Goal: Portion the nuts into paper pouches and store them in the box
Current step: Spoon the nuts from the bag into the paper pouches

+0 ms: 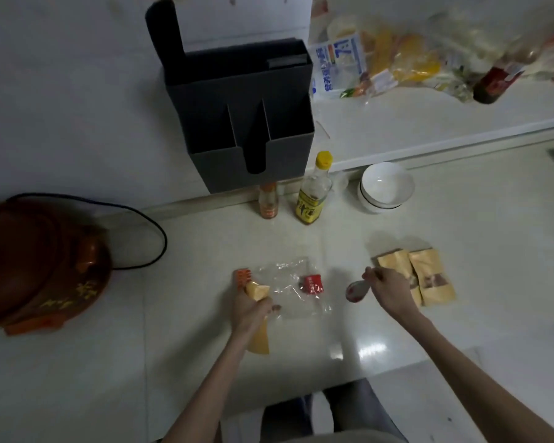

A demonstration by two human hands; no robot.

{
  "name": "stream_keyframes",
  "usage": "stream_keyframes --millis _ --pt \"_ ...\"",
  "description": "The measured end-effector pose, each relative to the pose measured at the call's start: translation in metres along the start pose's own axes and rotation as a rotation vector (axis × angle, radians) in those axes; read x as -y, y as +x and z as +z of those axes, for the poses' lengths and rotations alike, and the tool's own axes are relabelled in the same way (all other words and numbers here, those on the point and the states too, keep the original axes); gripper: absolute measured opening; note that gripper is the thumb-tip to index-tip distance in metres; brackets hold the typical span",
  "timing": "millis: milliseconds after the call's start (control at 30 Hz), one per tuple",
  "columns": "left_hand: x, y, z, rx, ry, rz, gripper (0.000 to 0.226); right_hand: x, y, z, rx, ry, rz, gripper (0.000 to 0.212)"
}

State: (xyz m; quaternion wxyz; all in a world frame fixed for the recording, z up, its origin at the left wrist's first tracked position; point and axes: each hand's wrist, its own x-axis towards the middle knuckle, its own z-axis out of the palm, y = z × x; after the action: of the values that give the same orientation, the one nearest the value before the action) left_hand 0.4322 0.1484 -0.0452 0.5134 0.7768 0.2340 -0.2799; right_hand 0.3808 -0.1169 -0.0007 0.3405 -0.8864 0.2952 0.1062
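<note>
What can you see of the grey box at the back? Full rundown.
The grey box looks like dark grey corrugated board. It stands open-topped against the white wall at the back of the counter, its lid flap raised up. Two dividers split the inside into compartments, which look empty, though they are dim. The front wall has a rounded slot cut down from the rim. Two bottles stand just in front of it; whether they touch it is unclear. Neither hand touches it.

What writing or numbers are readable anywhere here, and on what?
"71": large blue digits on the white plastic bag on the shelf; its blue characters are too blurred to read.
Yellow-capped bottle: dark label print, unreadable.
Small orange bottle: label blurred.
Brown pot: yellow characters, unreadable.
Red packet on the clear bag: white marks, unreadable.
</note>
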Motion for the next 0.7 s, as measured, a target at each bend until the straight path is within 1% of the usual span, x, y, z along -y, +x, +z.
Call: stream_keyframes --millis 67,133,200,233,267,333,400,467,533,567,600,633,667,700 --pt "0.001 0.005 -0.001 -0.04 0.002 0.006 0.032 -0.001 0.006 0.005 -0.019 0.001 0.037 0.034" --pt "-0.003 0.007 -0.004 -0.104 -0.011 -0.004 0.041 0.003 0.01 0.011 -0.02 0.025 0.033 0.032" --pt "-0.006 0.009 -0.009 -0.202 -0.038 0.012 0.04 0.009 0.014 0.018 -0.001 0.042 0.013 0.031" --pt "-0.008 0.008 -0.012 -0.222 -0.035 0.013 0.037 0.011 0.015 0.022 0.003 0.055 0.006 0.03" --pt "-0.008 0.007 -0.015 -0.223 -0.044 0.012 0.029 0.014 0.017 0.026 0.006 0.077 0.006 0.028" --pt "-0.008 0.004 -0.02 -0.18 -0.104 0.023 0.006 0.019 0.02 0.032 0.031 0.119 0.025 0.025" --pt "-0.006 0.003 -0.021 -0.134 -0.128 0.009 0.023 0.022 0.021 0.039 0.071 0.122 0.03 0.026" --pt "-0.003 0.002 -0.02 -0.08 -0.167 -0.033 0.029 0.024 0.022 0.045 0.089 0.102 0.01 0.03" --pt "0.0 0.005 -0.02 -0.074 -0.201 -0.07 0.02 0.025 0.022 0.051 0.08 0.097 -0.008 0.031" --pt "0.003 0.009 -0.021 -0.077 -0.203 -0.08 0.009 0.025 0.022 0.053 0.059 0.107 -0.014 0.03" --pt "0.004 0.01 -0.021 -0.072 -0.19 -0.089 0.005 0.024 0.023 0.054 0.018 0.113 -0.016 0.029" --pt "0.006 0.012 -0.022 -0.052 -0.177 -0.091 0.013 0.022 0.023 0.054 -0.041 0.108 -0.017 0.029" --pt "0.005 0.012 -0.023 -0.047 -0.164 -0.094 0.013 0.02 0.024 0.053 -0.1 0.093 -0.017 0.029" --pt "0.006 0.013 -0.023 -0.047 -0.178 -0.089 0.008 0.018 0.025 0.052 -0.143 0.074 -0.022 0.028"
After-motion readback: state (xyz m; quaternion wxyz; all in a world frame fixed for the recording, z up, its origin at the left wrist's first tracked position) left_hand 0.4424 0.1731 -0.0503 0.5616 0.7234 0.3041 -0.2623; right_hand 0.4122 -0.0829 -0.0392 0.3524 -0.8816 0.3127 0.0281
